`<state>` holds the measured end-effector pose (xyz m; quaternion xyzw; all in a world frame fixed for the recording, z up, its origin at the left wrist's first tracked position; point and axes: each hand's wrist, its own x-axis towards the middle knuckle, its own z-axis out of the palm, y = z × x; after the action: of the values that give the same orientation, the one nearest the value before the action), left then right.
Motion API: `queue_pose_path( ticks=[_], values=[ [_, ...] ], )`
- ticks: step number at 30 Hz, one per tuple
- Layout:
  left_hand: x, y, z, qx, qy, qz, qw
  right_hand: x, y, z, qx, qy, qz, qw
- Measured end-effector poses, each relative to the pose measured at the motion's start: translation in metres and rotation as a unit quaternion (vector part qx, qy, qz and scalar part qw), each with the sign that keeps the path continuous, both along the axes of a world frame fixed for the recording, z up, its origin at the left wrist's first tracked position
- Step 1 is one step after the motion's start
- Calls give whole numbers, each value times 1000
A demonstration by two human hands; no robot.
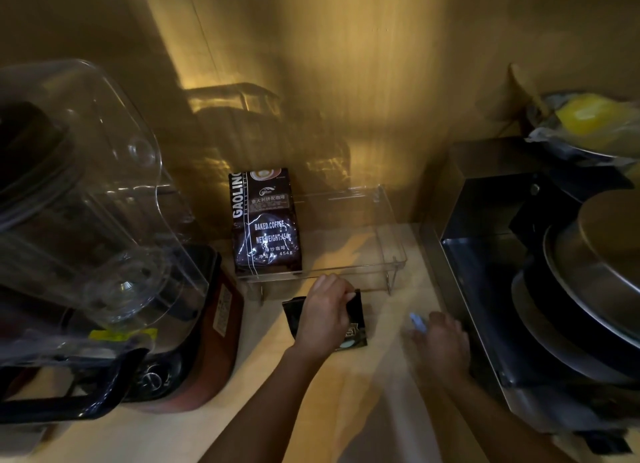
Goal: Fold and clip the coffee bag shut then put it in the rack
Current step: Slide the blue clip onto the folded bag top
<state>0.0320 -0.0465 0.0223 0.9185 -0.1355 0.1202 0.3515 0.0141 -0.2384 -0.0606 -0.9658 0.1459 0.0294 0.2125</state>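
Coffee bag [356, 319] under left grip [325, 312].

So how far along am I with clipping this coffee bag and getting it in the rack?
Early on. Your left hand grips the top of the small dark coffee bag lying on the counter, apparently folding it. Your right hand, blurred, seems to hold a pale clip. Clipping and placing it in the clear rack remain.
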Motion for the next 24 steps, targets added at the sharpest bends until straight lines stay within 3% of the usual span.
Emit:
queue_pose_path(
  ticks=[4,10,12,16,21,24],
  values=[
    [0,1,1,3,5,0,1000,-9,-3,-14,-100,24,31,994],
    [-2,3,2,15,12,-4,1000,-12,-3,-14,-153,53,65,985],
    [-3,4,3,17,12,-2,1000,-12,3,-10,-100,45,41,993],
    [-3,4,4,10,18,1,1000,-4,13,12,118,7,-4,993],
    [4,4,3,40,33,1,999,2,18,47,246,-87,61,963],
    [11,3,4,68,53,-4,996,6,19,60,297,-79,116,945]
  ],
)
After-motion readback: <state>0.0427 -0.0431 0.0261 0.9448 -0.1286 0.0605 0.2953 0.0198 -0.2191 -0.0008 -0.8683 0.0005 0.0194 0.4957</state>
